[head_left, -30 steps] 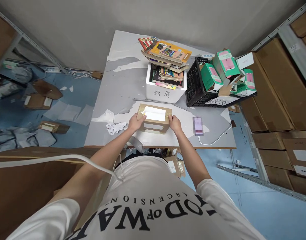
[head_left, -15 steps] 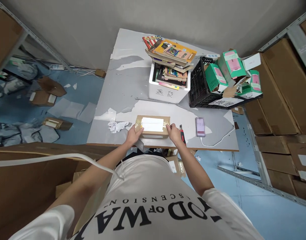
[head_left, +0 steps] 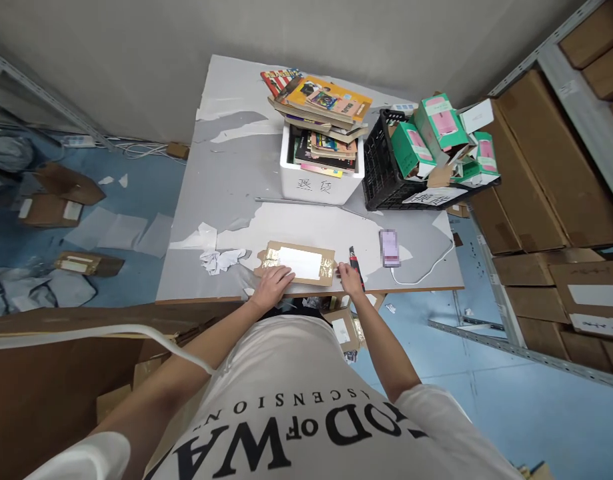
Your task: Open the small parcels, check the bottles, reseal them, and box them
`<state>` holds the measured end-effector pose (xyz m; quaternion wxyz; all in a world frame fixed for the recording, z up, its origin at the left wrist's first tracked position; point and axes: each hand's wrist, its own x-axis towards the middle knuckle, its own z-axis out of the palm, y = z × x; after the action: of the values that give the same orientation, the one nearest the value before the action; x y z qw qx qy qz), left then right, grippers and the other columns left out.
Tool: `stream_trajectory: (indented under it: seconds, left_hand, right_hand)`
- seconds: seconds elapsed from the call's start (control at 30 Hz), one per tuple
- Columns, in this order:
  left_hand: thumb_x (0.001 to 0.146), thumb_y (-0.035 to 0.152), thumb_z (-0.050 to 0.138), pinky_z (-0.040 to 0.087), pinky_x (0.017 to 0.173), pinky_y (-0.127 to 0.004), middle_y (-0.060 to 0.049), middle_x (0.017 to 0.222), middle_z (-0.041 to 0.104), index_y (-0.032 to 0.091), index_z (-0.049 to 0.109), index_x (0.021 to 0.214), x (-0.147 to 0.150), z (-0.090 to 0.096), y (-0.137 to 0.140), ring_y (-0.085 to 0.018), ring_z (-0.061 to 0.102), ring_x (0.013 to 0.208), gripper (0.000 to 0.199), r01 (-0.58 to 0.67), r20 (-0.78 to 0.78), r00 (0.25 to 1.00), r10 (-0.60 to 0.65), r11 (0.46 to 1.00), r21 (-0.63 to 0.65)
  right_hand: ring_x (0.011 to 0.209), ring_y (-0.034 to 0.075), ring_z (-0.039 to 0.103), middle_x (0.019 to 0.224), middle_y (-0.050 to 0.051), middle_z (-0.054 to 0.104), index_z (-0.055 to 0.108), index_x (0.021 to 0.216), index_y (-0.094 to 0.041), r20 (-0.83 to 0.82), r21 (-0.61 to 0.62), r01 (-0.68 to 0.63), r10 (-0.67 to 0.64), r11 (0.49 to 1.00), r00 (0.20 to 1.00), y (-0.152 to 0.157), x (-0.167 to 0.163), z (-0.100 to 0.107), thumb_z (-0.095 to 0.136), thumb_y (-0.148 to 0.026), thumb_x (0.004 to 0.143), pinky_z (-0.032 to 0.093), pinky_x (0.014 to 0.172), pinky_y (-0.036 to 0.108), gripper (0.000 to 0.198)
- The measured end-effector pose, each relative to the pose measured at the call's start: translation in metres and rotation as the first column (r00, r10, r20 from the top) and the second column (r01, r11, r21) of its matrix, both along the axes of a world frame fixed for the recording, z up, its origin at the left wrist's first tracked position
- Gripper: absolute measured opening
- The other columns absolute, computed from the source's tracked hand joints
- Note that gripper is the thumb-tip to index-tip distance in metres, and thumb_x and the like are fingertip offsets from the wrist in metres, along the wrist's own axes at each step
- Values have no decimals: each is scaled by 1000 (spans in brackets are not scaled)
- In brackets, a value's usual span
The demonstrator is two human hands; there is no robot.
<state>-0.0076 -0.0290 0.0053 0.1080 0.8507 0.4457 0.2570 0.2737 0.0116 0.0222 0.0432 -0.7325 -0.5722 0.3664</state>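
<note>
A brown cardboard box [head_left: 275,252] lies flattened near the table's front edge, with a white label [head_left: 306,263] on top and shiny tape at both ends. End flaps stick out on its left side. My left hand [head_left: 273,285] rests on the box's front left part, fingers stretched over the cardboard and touching the label's lower corner. At the box's right end, my right hand [head_left: 350,277] pinches the edge between thumb and fingers. A red and black utility knife [head_left: 356,265] lies on the table just right of that hand.
Behind the box stand a white bin [head_left: 322,187] heaped with books and a black crate [head_left: 381,173] of green boxes. A phone [head_left: 389,248] on a cable lies to the right, crumpled paper [head_left: 220,260] to the left. Shelving with cartons [head_left: 523,160] lines the right side.
The box has gone from standing with a visible front side to lying flat. My left hand has moved from gripping its left end to resting on its top. The view has shifted slightly.
</note>
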Motion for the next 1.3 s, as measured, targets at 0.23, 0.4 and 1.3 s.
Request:
stream_trajectory:
  seconds: [0.23, 0.4, 1.3]
  left_hand:
    - [92, 17, 45, 46, 95, -45, -13, 114, 64, 18, 61, 114, 2, -11, -6, -24, 55, 113, 27, -23, -3, 1000, 23, 998, 53]
    - [91, 19, 47, 45, 97, -44, -13, 116, 64, 16, 60, 117, -3, -6, -4, -24, 53, 116, 28, 30, -13, 999, -30, 999, 14]
    - [89, 11, 42, 39, 103, -45, -12, 127, 60, 19, 56, 125, -6, -16, -6, -23, 49, 122, 40, 61, -44, 997, -67, 990, -127]
  right_hand:
    - [118, 33, 51, 128, 20, 50, 32, 141, -13, 309, -47, 41, -24, 998, 951, -9, 46, -33, 54, -30, 81, 42, 96, 45, 66]
    - [124, 28, 47, 134, 21, 45, 11, 149, -11, 126, 246, -45, 14, 968, 992, 10, 43, -1, 33, -21, 87, 41, 100, 47, 67]
    - [90, 22, 63, 120, 13, 51, 10, 151, -35, 305, -186, -943, 929, 275, 210, 39, -91, 93, 32, -10, 91, 45, 77, 30, 69]
